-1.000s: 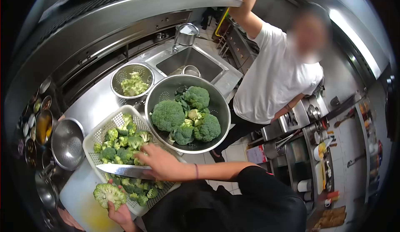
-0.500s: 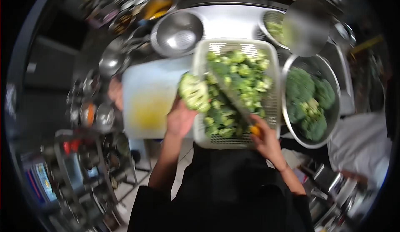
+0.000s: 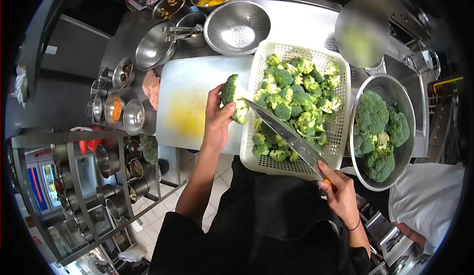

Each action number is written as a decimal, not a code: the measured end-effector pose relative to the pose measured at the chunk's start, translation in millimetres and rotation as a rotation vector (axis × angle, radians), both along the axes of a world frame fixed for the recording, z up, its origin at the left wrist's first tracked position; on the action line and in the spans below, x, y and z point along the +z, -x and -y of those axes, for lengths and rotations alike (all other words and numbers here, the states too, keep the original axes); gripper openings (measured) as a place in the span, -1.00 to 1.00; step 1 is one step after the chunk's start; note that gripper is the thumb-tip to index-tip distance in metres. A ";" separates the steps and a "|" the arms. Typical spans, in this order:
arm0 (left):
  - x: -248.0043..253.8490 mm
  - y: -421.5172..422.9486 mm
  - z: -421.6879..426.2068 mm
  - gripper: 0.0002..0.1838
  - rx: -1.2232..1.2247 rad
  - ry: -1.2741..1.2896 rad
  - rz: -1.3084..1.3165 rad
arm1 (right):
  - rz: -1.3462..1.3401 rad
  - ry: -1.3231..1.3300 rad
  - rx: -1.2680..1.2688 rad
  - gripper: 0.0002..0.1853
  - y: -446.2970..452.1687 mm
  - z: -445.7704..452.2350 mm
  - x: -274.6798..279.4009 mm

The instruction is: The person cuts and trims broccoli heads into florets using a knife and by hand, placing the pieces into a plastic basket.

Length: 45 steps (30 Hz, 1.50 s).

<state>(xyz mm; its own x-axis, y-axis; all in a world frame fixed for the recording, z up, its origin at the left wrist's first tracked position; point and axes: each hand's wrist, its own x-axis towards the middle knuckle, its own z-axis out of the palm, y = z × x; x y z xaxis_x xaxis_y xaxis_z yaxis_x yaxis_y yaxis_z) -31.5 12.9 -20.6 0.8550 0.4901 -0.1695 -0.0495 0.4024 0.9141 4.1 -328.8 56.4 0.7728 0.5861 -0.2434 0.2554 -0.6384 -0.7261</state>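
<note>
My left hand (image 3: pixel 217 118) is closed around a broccoli head (image 3: pixel 231 93), its pale cut side turned toward the basket. In my right hand (image 3: pixel 337 190) is the orange handle of a large kitchen knife (image 3: pixel 289 135). The blade slants up and left over the basket, and its tip meets the held broccoli or lies right beside it. Below the blade, cut broccoli florets (image 3: pixel 306 87) fill much of a white perforated plastic basket (image 3: pixel 343 122). To the right, whole broccoli heads (image 3: pixel 371 111) sit in a metal colander (image 3: pixel 353 169).
A white cutting board (image 3: pixel 182 77) with a yellow stain lies to the left, a piece of raw meat (image 3: pixel 151 88) beside it. Behind stand a metal colander (image 3: pixel 237 25) and several bowls. Another person's white garment (image 3: pixel 427 201) is close at the lower right.
The broccoli head in my left hand has turned, its cut face now pointing right. My right hand and the knife have shifted right and down in view. The view has steadied.
</note>
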 end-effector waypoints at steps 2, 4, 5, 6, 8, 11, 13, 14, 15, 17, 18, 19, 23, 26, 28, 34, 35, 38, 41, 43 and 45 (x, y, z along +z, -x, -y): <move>-2.6 1.2 -0.1 -0.38 -0.020 -0.098 -0.036 | -0.082 0.043 0.011 -0.51 -1.9 -2.2 1.1; 0.6 -4.0 4.6 -0.36 -0.001 -0.069 -0.015 | -0.087 0.034 0.011 -0.51 -3.7 -1.0 -0.3; 0.3 -6.0 6.6 -0.34 0.028 -0.047 0.010 | -0.087 0.018 0.021 -0.51 -3.8 -0.5 -0.8; -1.6 -7.6 7.0 -0.34 0.033 -0.077 0.014 | -0.094 0.008 0.011 -0.50 -3.6 -0.2 -0.6; -0.3 -10.3 8.9 -0.34 0.021 -0.083 0.013 | -0.092 -0.017 0.006 -0.50 -4.6 2.8 -1.7; -0.9 -13.5 10.4 -0.35 0.002 -0.123 -0.001 | -0.049 -0.002 0.035 -0.49 -10.4 7.7 2.4; -0.6 -14.3 9.7 -0.35 -0.009 -0.101 -0.020 | -0.066 0.065 0.043 -0.49 -13.6 12.2 4.3; -1.7 -14.0 8.7 -0.36 -0.028 -0.113 -0.028 | -0.071 0.066 0.030 -0.49 -15.1 12.6 5.6; -2.3 -13.6 7.5 -0.36 -0.041 -0.112 -0.032 | -0.072 0.035 0.040 -0.50 -16.5 12.8 6.9; -3.4 -13.5 5.6 -0.36 -0.074 -0.116 -0.060 | -0.077 0.006 0.037 -0.51 -19.8 13.7 10.5; -3.3 -13.6 5.7 -0.37 -0.089 -0.115 -0.054 | -0.117 0.017 0.049 -0.51 -21.3 14.0 12.9; -3.8 -13.6 6.0 -0.37 -0.103 -0.115 -0.058 | -0.156 0.026 0.060 -0.52 -21.6 14.7 13.6; -8.5 -14.5 7.8 -0.34 -0.112 -0.243 -0.091 | -0.172 -0.016 0.069 -0.53 -17.9 17.9 9.9; -9.7 -13.2 5.7 -0.33 -0.138 -0.341 -0.123 | -0.194 0.012 0.071 -0.54 -19.2 21.7 10.8; -9.8 -14.6 2.6 -0.32 -0.168 -0.384 -0.141 | -0.170 -0.027 0.093 -0.54 -19.0 26.2 6.4; -8.9 -19.2 5.5 -0.33 -0.185 -0.395 -0.134 | -0.170 -0.163 0.012 -0.57 -2.7 24.9 -11.2; -9.3 -20.4 6.9 -0.33 -0.161 -0.392 -0.144 | -0.167 -0.167 0.010 -0.57 2.2 22.6 -12.8; -14.4 -20.3 9.2 -0.37 -0.165 -0.402 -0.169 | -0.207 -0.202 -0.076 -0.56 15.6 14.2 -16.1; -22.0 -21.5 15.8 -0.41 -0.182 -0.426 -0.184 | -0.214 -0.174 -0.090 -0.55 18.7 9.0 -16.3; -19.3 -25.9 24.6 -0.34 -0.123 -0.456 -0.160 | -0.227 -0.178 -0.108 -0.55 22.1 5.5 -18.6; -12.1 -26.9 37.4 -0.33 -0.094 -0.499 -0.149 | -0.247 -0.123 -0.105 -0.55 23.1 0.6 -18.6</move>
<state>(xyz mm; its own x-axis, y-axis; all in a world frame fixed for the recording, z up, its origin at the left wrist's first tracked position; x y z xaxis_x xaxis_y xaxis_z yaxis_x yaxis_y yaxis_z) -4.6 -24.5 -32.7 0.8838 0.4643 -0.0582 0.1110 -0.0871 0.9900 -19.0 -329.5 37.8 0.7570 0.5427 -0.3638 -0.0019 -0.5550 -0.8319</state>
